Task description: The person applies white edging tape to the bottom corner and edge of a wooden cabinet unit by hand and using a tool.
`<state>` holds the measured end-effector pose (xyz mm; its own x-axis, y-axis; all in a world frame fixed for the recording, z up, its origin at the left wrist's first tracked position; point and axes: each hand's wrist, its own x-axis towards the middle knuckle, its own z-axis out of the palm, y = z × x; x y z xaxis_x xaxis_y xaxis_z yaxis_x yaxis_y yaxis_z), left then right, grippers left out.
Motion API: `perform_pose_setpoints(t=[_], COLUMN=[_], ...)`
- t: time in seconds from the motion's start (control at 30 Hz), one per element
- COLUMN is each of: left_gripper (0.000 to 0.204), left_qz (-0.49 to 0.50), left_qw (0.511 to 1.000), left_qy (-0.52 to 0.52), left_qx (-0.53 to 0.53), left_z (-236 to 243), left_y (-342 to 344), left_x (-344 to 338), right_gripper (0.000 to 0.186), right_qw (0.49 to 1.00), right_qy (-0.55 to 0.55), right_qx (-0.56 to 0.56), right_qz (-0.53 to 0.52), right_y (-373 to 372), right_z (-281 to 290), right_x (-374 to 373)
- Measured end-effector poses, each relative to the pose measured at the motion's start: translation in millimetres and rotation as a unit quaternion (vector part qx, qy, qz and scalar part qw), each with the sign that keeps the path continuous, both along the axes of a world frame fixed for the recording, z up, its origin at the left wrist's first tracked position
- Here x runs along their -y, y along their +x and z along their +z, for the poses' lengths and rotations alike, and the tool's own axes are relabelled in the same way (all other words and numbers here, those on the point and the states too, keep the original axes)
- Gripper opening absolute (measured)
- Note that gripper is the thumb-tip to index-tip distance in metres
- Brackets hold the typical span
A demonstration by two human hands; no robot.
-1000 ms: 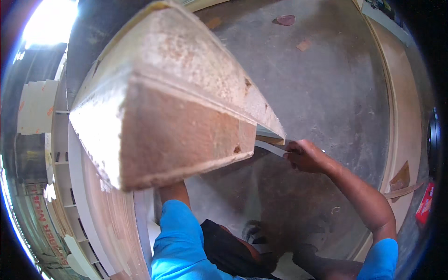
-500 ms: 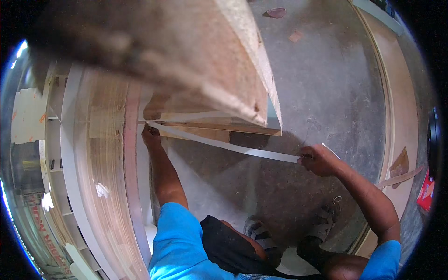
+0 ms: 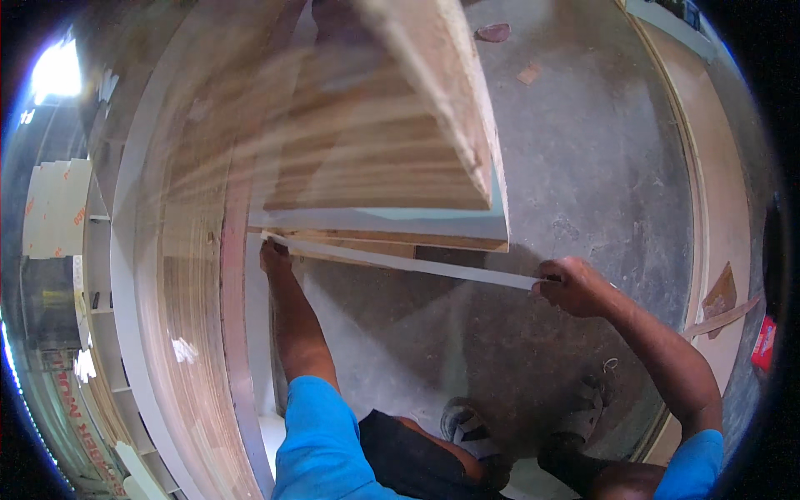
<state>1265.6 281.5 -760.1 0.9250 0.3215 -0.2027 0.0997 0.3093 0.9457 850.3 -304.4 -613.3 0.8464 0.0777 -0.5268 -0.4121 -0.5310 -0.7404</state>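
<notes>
Rough grey concrete floor [image 3: 583,167] fills the background, with wooden boards leaning along its right side. Across the middle runs a long, thin, pale strip of edge banding [image 3: 408,262], pulled taut and nearly level just below the lower edge of a stack of pale wooden boards [image 3: 392,158]. The strip's left end sits at the left hand [image 3: 273,255], which presses it against the corner where the boards meet a tall upright wooden panel [image 3: 187,275]; the fingers are bent over the strip, though whether they pinch it or only press it cannot be told. The strip's right end runs into the right hand [image 3: 575,286], which is closed in a fist around it, well apart from the boards and out over the floor. Both forearms come up from the lower edge, with bright blue sleeves [image 3: 321,442] at the shoulders. Below, between the arms, two dark sandalled feet [image 3: 467,425] stand on the floor. A small red object [image 3: 762,343] lies at the far right rim.
</notes>
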Motion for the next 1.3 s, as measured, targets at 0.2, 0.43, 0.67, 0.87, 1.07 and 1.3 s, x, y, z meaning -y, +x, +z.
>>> perform_pose_setpoints(t=[0.2,0.43,0.67,0.87,1.07,1.3], left_gripper=[0.007,0.024,0.042,0.03,0.025,0.024], left_qz=[0.001,-0.115,0.027,-0.141,0.102,0.019], left_qw=[0.999,0.959,0.925,0.484,0.991,0.993], left_qy=[-0.032,0.258,0.376,0.864,-0.076,0.113], left_qx=[-0.009,0.009,0.056,-0.009,-0.052,0.025], left_z=[-32.1,-16.3,2.8,2.7,14.0,29.6], left_y=[-6.8,32.5,-2.9,-37.1,-28.8,-20.9], left_x=[35.5,-36.4,-40.6,-9.4,28.8,-5.4], right_gripper=[0.021,0.02,0.024,0.031,0.032,0.036], right_qw=[1.0,0.998,0.996,0.999,0.997,0.999], right_qy=[-0.014,0.019,-0.019,-0.023,-0.038,-0.011], right_qx=[0.007,0.042,0.092,0.014,-0.021,0.013], right_qz=[-0.019,-0.044,0.001,-0.039,-0.067,-0.05], right_y=[-4.2,-8.2,-9.9,-12.1,-7.7,-4.4], right_z=[3.1,12.3,21.1,18.4,20.8,16.2], right_x=[13.2,8.8,9.6,20.1,17.1,14.9])
